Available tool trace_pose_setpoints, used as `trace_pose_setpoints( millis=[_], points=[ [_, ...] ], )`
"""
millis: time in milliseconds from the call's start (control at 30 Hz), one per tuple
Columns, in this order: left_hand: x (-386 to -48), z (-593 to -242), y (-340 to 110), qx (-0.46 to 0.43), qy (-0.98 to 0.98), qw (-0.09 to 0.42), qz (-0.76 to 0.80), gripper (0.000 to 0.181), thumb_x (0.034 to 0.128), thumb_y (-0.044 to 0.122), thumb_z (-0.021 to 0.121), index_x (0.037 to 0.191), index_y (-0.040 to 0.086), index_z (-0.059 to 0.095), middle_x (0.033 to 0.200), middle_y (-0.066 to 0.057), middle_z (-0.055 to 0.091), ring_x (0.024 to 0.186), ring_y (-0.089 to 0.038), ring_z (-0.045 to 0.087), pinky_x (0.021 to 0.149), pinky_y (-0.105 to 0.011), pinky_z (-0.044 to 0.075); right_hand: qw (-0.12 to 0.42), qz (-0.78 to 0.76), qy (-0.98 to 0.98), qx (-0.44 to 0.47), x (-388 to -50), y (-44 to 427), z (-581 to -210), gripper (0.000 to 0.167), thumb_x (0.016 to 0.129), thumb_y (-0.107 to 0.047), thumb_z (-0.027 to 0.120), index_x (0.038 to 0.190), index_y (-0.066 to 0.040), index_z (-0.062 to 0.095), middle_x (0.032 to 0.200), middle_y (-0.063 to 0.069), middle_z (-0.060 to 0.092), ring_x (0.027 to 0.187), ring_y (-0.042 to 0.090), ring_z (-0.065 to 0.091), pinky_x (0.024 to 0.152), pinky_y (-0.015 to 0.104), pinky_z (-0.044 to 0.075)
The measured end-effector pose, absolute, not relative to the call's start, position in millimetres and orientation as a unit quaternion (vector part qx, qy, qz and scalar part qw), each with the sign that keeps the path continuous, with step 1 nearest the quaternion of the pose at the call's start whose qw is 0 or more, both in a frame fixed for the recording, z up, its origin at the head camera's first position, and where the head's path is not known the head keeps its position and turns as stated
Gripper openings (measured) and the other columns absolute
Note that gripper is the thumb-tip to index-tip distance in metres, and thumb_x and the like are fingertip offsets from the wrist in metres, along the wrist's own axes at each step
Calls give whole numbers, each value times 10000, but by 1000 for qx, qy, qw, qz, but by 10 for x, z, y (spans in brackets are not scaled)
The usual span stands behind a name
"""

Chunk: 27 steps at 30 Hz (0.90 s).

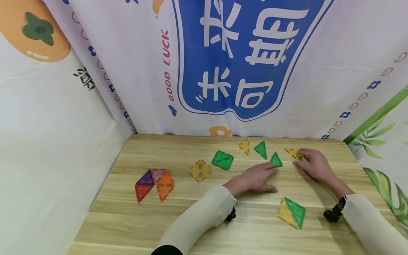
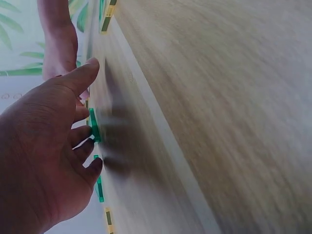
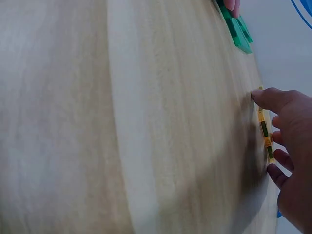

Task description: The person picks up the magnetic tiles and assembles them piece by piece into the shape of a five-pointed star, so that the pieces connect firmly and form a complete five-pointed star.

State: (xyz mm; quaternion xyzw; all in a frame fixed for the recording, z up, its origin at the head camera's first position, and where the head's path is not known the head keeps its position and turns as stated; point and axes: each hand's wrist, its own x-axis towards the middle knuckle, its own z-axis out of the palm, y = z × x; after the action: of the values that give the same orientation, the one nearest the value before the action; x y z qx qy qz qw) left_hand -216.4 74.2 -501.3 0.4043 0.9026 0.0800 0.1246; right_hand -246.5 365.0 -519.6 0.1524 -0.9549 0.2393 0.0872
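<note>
At the far right of the table my right hand (image 1: 315, 165) has its thumb and fingers about a yellow triangular magnetic tile (image 1: 292, 153), gripping it at its right end. My left hand (image 1: 256, 177) reaches across with fingers extended, and its fingertips touch a green triangular tile (image 1: 276, 160). In the left wrist view that green tile (image 2: 94, 126) is at the fingertips, with the thumb held away from it. Another green triangle (image 1: 261, 149) and a yellow triangle (image 1: 244, 146) lie just beyond the left hand.
Nearer the front lies a yellow and green square (image 1: 291, 213). Left of the hands are a green square (image 1: 222, 160), a yellow square (image 1: 200, 170), and a joined group of purple, red, pink and orange tiles (image 1: 165, 186). A printed cloth (image 1: 153, 117) hangs behind the wooden table (image 1: 114, 219).
</note>
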Motion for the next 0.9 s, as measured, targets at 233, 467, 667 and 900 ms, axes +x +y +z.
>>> trace_pose_setpoints(
  millis=[233, 467, 667, 900],
  points=[
    [-2154, -5007, 695, 400, 905, 121, 86, 759, 1024, 608, 599, 1639, 209, 404, 1690, 48, 365, 1539, -107, 366, 1238, -233, 309, 112, 243, -948, 172, -2423, 3672, -5243, 438, 897, -155, 853, 1213, 115, 713, 1261, 354, 669, 1175, 567, 594, 992, 715, 446],
    [-2147, -5003, 548, 398, 902, 126, 113, 688, 1033, 552, 629, 1600, 202, 461, 1611, 41, 455, 1441, -89, 486, 1166, -221, 408, 122, 246, -939, 205, -2260, 3687, -5252, 379, 852, -87, 875, 1171, 72, 746, 1180, 298, 718, 1109, 511, 638, 953, 676, 470],
    [-2158, -4980, 407, 420, 887, 129, 139, 591, 1042, 470, 661, 1541, 183, 530, 1490, 44, 546, 1334, -68, 564, 1108, -192, 446, 109, 248, -937, 221, -2079, 3677, -5235, 408, 838, -95, 888, 1200, 30, 748, 1215, 255, 715, 1153, 481, 619, 962, 666, 474],
    [-2163, -4962, 382, 430, 882, 108, 159, 529, 1035, 429, 689, 1473, 146, 599, 1419, 31, 609, 1297, -68, 578, 1101, -178, 440, 118, 244, -934, 233, -1987, 3668, -5245, 508, 787, -95, 934, 1238, 33, 738, 1290, 256, 668, 1170, 467, 609, 926, 607, 497]
  ],
)
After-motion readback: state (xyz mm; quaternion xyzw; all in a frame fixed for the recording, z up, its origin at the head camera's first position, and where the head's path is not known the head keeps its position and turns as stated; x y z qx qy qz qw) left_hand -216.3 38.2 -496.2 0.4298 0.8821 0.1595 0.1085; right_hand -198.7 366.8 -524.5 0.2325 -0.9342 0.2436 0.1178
